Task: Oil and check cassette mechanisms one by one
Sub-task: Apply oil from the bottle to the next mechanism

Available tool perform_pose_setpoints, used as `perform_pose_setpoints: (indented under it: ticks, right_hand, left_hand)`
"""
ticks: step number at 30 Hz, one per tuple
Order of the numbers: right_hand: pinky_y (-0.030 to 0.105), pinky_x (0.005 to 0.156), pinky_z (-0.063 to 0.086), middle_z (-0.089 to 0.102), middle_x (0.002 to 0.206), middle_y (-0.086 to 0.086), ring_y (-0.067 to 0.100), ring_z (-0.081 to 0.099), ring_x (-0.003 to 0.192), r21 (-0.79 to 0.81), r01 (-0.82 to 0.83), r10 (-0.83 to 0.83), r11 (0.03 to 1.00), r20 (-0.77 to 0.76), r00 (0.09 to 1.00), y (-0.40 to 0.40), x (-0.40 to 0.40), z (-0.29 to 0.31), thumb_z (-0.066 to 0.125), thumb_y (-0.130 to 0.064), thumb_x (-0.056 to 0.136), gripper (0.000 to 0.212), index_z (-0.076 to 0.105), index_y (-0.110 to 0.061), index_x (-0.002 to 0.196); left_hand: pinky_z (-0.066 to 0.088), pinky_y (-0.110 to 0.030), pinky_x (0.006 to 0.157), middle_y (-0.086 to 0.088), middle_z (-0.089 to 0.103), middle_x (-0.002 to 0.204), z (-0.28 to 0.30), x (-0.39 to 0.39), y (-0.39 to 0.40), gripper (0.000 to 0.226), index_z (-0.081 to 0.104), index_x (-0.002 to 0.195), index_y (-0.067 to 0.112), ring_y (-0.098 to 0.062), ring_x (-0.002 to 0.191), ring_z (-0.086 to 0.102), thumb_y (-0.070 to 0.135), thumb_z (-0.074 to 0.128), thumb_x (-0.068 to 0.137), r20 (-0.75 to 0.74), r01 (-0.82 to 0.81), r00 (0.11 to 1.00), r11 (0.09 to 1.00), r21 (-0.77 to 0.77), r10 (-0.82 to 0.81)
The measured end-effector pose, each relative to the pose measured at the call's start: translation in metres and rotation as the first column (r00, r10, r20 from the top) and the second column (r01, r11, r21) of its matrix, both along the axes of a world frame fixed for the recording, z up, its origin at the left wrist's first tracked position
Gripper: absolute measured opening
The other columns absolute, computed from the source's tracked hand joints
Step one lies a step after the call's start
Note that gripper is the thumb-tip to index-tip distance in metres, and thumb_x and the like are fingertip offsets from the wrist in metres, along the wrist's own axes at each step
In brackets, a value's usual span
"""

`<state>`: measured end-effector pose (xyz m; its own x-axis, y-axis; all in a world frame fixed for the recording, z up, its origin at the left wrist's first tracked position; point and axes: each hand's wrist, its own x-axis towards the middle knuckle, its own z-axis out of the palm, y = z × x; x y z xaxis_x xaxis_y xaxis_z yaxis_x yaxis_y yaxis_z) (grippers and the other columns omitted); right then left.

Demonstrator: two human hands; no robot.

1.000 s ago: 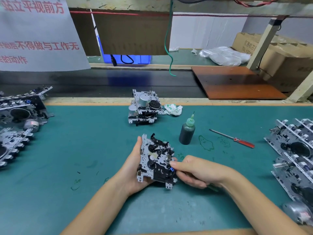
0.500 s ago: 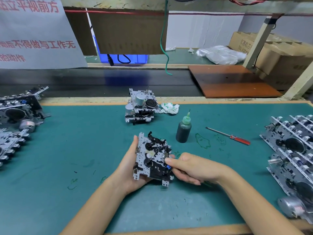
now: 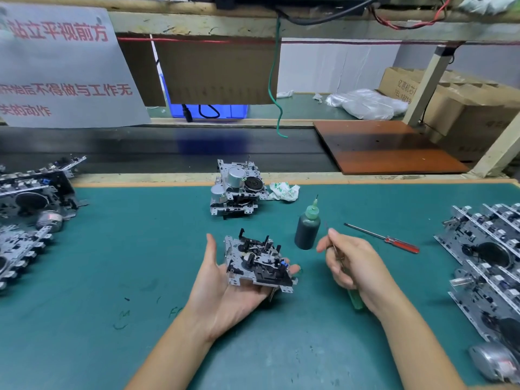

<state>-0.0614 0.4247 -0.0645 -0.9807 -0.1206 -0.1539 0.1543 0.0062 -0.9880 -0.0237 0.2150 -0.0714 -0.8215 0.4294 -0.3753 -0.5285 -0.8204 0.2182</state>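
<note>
A cassette mechanism (image 3: 257, 261), grey metal with black plastic parts, lies on the upturned palm of my left hand (image 3: 222, 291), whose fingers are nearly straight beneath it. My right hand (image 3: 356, 270) is off to the right of the mechanism, not touching it, and grips a green-handled screwdriver (image 3: 355, 299) with its thin shaft pointing up. A dark oil bottle (image 3: 308, 226) with a green needle cap stands on the mat just left of my right hand. Two stacked mechanisms (image 3: 237, 190) sit at the mat's far edge.
Several mechanisms lie in a pile at the left (image 3: 28, 209) and in rows at the right (image 3: 489, 266). A red-handled screwdriver (image 3: 388, 239) lies right of the bottle. A crumpled rag (image 3: 284, 191) sits by the stacked pair. A black conveyor belt (image 3: 168, 153) runs behind the green mat (image 3: 112, 263).
My right hand let go of the mechanism's right edge and drew away to the right with the screwdriver. My left hand flattened out, leaving the mechanism resting on the palm.
</note>
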Motion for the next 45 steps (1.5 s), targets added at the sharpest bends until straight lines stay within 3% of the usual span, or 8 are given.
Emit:
perform_pose_setpoints:
  ticks: [3,6,16,23,27,36,40,45]
  right_hand:
    - [0.022,0.043,0.027,0.043,0.044,0.000,0.014,0.037,0.039,0.365,0.256,-0.197,0.895,-0.191,0.962,0.000,-0.002,-0.006,0.040,-0.027,0.101,0.041,0.065,-0.017,0.070]
    - [0.032,0.062,0.034,0.067,0.077,0.003,0.027,0.057,0.079,0.825,0.332,-0.142,0.458,-0.301,0.943,0.001,-0.001,-0.013,0.035,-0.035,0.100,0.036,0.069,-0.031,0.088]
    - [0.030,0.059,0.029,0.067,0.094,-0.003,0.025,0.059,0.090,0.909,0.395,-0.040,0.133,-0.393,0.919,-0.003,-0.003,-0.023,0.036,-0.034,0.099,0.029,0.063,-0.026,0.098]
    - [0.024,0.094,0.030,0.048,0.125,-0.013,0.006,0.040,0.119,0.636,0.319,-0.003,0.702,-0.446,0.895,-0.015,-0.004,-0.025,0.066,-0.036,0.085,0.064,0.038,-0.023,0.141]
    - [0.022,0.098,0.036,0.054,0.124,-0.005,0.013,0.051,0.118,0.364,0.201,-0.092,0.910,-0.296,0.951,-0.031,-0.014,-0.024,0.072,-0.017,0.082,0.055,0.041,-0.016,0.128]
    - [0.015,0.054,0.041,0.063,0.074,-0.010,0.007,0.048,0.053,-0.062,0.172,-0.183,0.983,-0.312,0.932,-0.022,-0.008,-0.013,0.060,-0.022,0.087,0.012,0.059,-0.027,0.098]
    - [0.016,0.042,0.033,0.053,0.065,-0.003,0.006,0.037,0.047,-0.666,0.181,-0.220,0.723,0.027,0.975,-0.017,-0.009,-0.001,0.062,-0.025,0.075,0.016,0.062,-0.013,0.086]
    - [0.015,0.033,0.027,0.056,0.060,-0.003,0.005,0.035,0.041,-0.723,0.319,-0.252,0.613,0.204,0.946,-0.021,-0.008,0.001,0.068,-0.039,0.064,0.023,0.063,-0.017,0.062]
  left_hand:
    - [0.043,-0.061,0.094,-0.045,0.042,0.129,-0.002,0.000,-0.001,0.103,0.038,0.134,-0.011,-0.063,0.116,0.044,0.076,0.041,0.079,0.017,-0.009,1.000,1.000,0.007,0.009]
    - [0.038,-0.059,0.095,-0.044,0.042,0.130,-0.004,0.001,-0.001,0.104,0.037,0.134,-0.011,-0.062,0.117,0.043,0.077,0.041,0.078,0.014,-0.004,1.000,1.000,0.009,0.003]
    - [0.039,-0.061,0.092,-0.045,0.042,0.129,-0.001,0.003,0.001,0.104,0.037,0.131,-0.014,-0.065,0.114,0.044,0.076,0.043,0.079,0.017,-0.060,0.998,0.996,0.064,0.059]
    - [0.036,-0.055,0.099,-0.036,0.049,0.131,-0.015,0.001,-0.002,0.105,0.057,0.121,-0.011,-0.052,0.117,0.051,0.082,0.034,0.076,-0.038,0.040,0.998,0.996,-0.085,-0.043]
    - [0.041,-0.052,0.097,-0.031,0.054,0.129,-0.019,0.001,-0.001,0.086,0.064,0.117,-0.003,-0.047,0.113,0.057,0.071,0.032,0.087,-0.063,0.103,0.991,0.969,-0.225,-0.120]
    - [0.043,-0.053,0.101,-0.031,0.050,0.133,-0.019,-0.002,-0.004,0.074,0.060,0.123,-0.002,-0.046,0.120,0.051,0.059,0.038,0.088,-0.095,0.135,0.982,0.963,-0.234,-0.161]
    - [0.044,-0.053,0.100,-0.031,0.048,0.135,-0.020,-0.002,-0.005,0.074,0.059,0.124,-0.003,-0.047,0.121,0.050,0.059,0.041,0.087,-0.093,0.141,0.982,0.965,-0.221,-0.165]
    - [0.042,-0.051,0.103,-0.029,0.050,0.134,-0.024,-0.003,-0.006,0.073,0.060,0.124,-0.001,-0.045,0.121,0.051,0.058,0.039,0.087,-0.108,0.138,0.980,0.965,-0.224,-0.165]
